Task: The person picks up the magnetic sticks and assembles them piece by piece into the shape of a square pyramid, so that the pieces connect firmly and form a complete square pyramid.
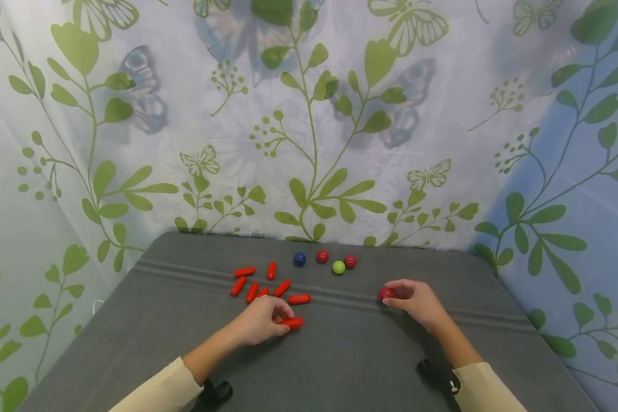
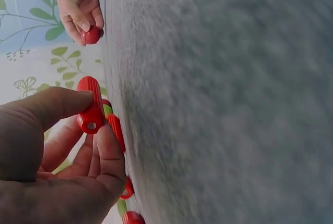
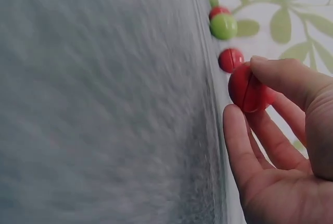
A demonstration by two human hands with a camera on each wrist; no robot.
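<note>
My left hand (image 1: 264,320) pinches a red ridged cylinder (image 2: 91,104) between thumb and fingers, low over the grey table. Close beyond that hand lie several similar red cylinders, one of them (image 1: 300,298) just past its fingertips. On the right side, my right hand (image 1: 416,302) grips a red ball (image 3: 246,88) with thumb and fingertips; a thin seam runs across the ball. Farther back sit a blue ball (image 1: 300,259), a green ball (image 1: 338,267) and two red balls, one (image 1: 322,256) between blue and green, the other (image 1: 350,261) right of the green.
The dark grey table (image 1: 350,360) has raised double lines running across it. A curtain (image 1: 226,143) printed with leaves and butterflies hangs behind and at both sides. Black straps with small devices (image 1: 435,375) sit at both wrists.
</note>
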